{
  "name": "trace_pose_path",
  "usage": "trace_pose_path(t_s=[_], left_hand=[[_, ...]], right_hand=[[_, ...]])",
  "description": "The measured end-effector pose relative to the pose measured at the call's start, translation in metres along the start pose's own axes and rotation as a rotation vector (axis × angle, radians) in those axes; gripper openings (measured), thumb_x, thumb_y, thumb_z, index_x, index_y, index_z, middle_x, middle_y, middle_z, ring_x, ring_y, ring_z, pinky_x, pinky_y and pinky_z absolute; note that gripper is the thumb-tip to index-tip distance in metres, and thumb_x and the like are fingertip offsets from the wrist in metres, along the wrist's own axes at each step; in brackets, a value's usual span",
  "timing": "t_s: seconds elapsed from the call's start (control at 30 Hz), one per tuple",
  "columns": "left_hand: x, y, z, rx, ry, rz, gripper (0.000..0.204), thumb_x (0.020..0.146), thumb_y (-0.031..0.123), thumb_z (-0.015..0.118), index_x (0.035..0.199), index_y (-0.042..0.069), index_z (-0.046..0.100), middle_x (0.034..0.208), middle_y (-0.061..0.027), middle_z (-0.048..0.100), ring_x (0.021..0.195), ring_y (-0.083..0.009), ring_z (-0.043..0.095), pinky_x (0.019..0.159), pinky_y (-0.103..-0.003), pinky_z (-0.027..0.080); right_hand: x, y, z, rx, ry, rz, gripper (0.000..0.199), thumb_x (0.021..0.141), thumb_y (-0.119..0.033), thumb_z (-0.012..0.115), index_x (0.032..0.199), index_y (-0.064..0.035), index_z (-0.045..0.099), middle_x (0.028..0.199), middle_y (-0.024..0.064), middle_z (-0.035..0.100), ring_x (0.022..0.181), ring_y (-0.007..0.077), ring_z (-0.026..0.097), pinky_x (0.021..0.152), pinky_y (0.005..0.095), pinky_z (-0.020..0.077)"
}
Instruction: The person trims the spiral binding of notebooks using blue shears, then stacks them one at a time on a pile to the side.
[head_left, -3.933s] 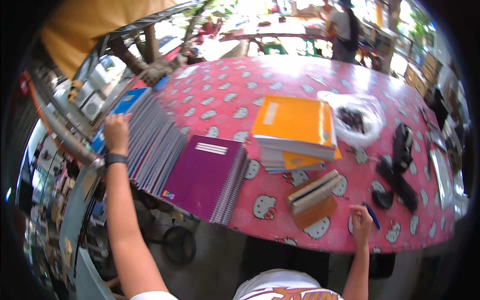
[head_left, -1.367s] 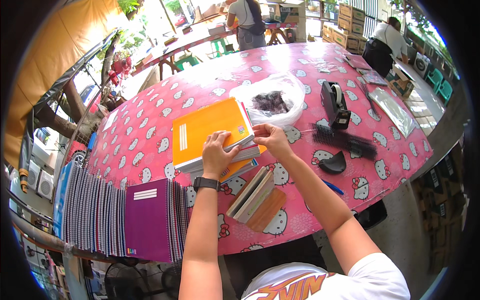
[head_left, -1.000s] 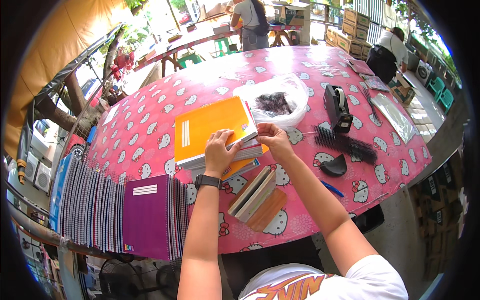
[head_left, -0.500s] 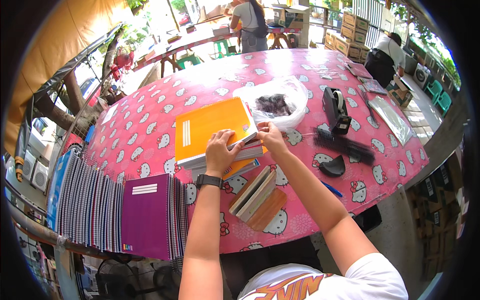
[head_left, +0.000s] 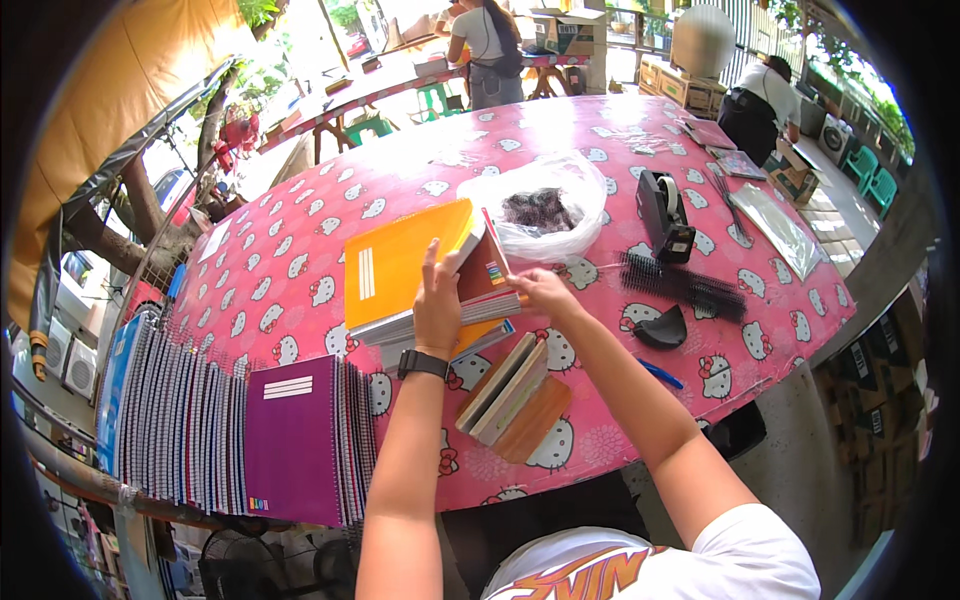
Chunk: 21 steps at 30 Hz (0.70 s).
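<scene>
1. Watching from the head view, I am seeing the left hand pressing flat against the orange notebook, its grip spread apart with the fingers pointing up along the cover's right edge.
2. I am seeing the right hand pinching a reddish-brown booklet at its lower corner, grip clamped on it; the booklet is standing tilted just right of the orange cover, showing a thin red edge and a small multicoloured mark.
3. The orange notebook is showing a plain bright cover with a few white bars near its left side, and it is lying on top of a stack of notebooks near the middle of the pink patterned tabletop.
4. I am noticing brown and tan booklets lying fanned just below that stack, close to the near edge.
5. A purple spiral notebook is topping a long overlapping row at the left.
6. A clear bag with dark contents, a black tape dispenser and black binding combs are sitting to the right.
</scene>
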<state>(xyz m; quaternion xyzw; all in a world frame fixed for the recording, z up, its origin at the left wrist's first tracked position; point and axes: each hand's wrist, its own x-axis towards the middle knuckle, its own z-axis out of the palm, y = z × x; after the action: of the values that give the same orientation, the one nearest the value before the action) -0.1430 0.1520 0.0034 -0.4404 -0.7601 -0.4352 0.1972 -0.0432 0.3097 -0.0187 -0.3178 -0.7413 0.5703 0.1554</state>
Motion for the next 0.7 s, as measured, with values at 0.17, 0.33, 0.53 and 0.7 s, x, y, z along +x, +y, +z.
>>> trace_pose_path(t_s=[0.17, 0.33, 0.53, 0.7], left_hand=[[0.001, -0.008, -0.005, 0.349, -0.170, 0.404, 0.038, 0.084, 0.008, 0.053, 0.121, 0.016, 0.056, 0.131, -0.0136, 0.046, 0.114, -0.0343, 0.051, 0.092, -0.042, 0.044], [0.002, 0.007, -0.004, 0.272, -0.333, 0.285, 0.043, 0.077, 0.025, 0.066, 0.118, 0.015, 0.061, 0.134, -0.0145, 0.044, 0.120, -0.0345, 0.045, 0.102, -0.043, 0.035], [0.001, 0.013, -0.012, 0.308, -0.373, 0.251, 0.057, 0.066, 0.038, 0.075, 0.115, 0.012, 0.063, 0.131, -0.0160, 0.046, 0.124, -0.0340, 0.040, 0.103, -0.042, 0.033], [-0.001, 0.010, -0.002, 0.364, -0.339, 0.258, 0.054, 0.068, 0.039, 0.073, 0.114, 0.014, 0.063, 0.131, -0.0159, 0.046, 0.123, -0.0340, 0.041, 0.102, -0.043, 0.033]], right_hand=[[-0.016, 0.018, -0.010, 0.625, -0.343, 0.227, 0.037, 0.088, -0.030, 0.057, 0.106, 0.0023, 0.057, 0.097, 0.0130, 0.063, 0.079, 0.0177, 0.063, 0.064, 0.0284, 0.0530], [-0.020, 0.044, -0.005, 0.929, -0.305, 0.152, 0.026, 0.087, -0.013, 0.059, 0.107, 0.0032, 0.057, 0.093, 0.0096, 0.064, 0.071, 0.0142, 0.063, 0.061, 0.0251, 0.0531], [-0.036, 0.030, 0.000, 0.584, -0.135, 0.046, 0.020, 0.086, -0.011, 0.061, 0.101, 0.0022, 0.062, 0.082, 0.0059, 0.064, 0.066, 0.0083, 0.060, 0.058, 0.0212, 0.0497], [-0.032, 0.030, -0.005, 0.342, -0.069, -0.067, 0.020, 0.079, -0.008, 0.061, 0.096, 0.0019, 0.066, 0.082, 0.0085, 0.067, 0.071, 0.0133, 0.062, 0.066, 0.0273, 0.0501]])
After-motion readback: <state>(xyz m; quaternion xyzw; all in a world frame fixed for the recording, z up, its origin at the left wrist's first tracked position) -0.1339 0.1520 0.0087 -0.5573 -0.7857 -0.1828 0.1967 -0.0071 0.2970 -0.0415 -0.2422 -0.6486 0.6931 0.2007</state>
